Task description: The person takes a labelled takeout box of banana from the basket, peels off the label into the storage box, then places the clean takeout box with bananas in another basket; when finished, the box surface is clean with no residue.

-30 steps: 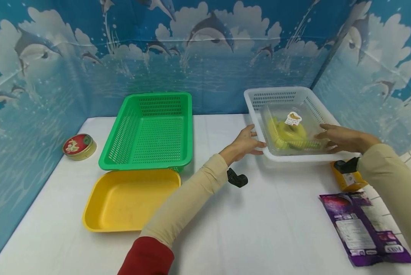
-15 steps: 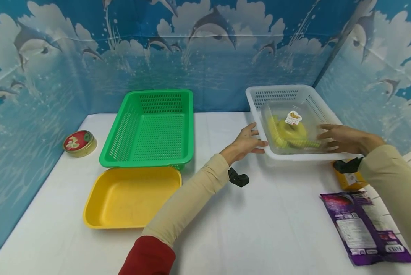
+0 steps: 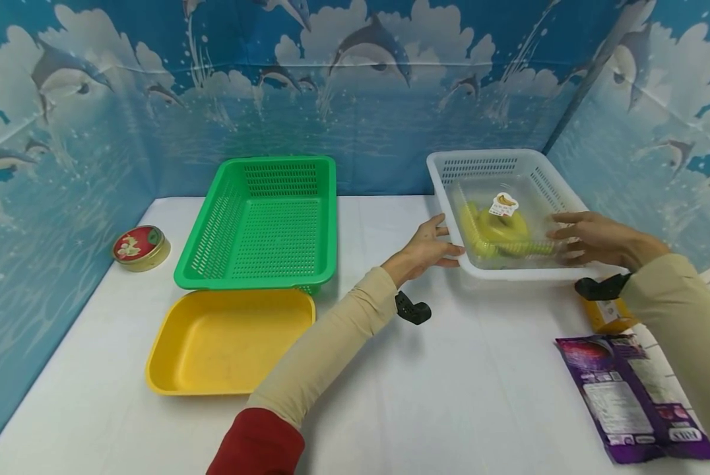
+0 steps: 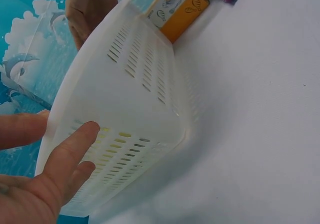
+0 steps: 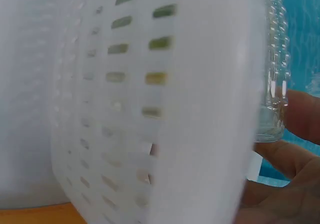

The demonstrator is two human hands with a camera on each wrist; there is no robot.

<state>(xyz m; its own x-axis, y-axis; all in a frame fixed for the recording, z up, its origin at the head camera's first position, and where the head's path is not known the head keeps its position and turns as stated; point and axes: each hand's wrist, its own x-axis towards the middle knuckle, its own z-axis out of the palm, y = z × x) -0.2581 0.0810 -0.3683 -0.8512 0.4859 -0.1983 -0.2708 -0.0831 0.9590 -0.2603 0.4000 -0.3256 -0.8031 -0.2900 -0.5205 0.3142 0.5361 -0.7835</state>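
A white perforated basket [image 3: 545, 272] stands at the back right. Inside it lies a clear plastic box [image 3: 536, 198] holding yellow bananas [image 3: 503, 227], with a banana sticker [image 3: 504, 204] on top. At the basket's left rim my left hand [image 3: 420, 249] holds on, thumb at the rim and other fingers [image 4: 75, 146] along the outer wall. My right hand [image 3: 604, 239] reaches over the basket's right side with fingers spread. Its fingertips are right at the box's right edge; in the right wrist view a finger [image 5: 301, 115] shows beside the ridged box corner, partly hidden by the basket wall.
A green basket [image 3: 254, 284] and a yellow tray [image 3: 230, 386] stand left of the middle. Farther left is a round tin [image 3: 141, 249]. An orange box [image 3: 609, 316] and a purple bag [image 3: 640, 402] lie at the right. Dolphin-print cloth walls [image 3: 367, 125] border the white table.
Both hands stay at the white basket and the banana box. The box and fingers shift only slightly, along with a small movement of the head view.
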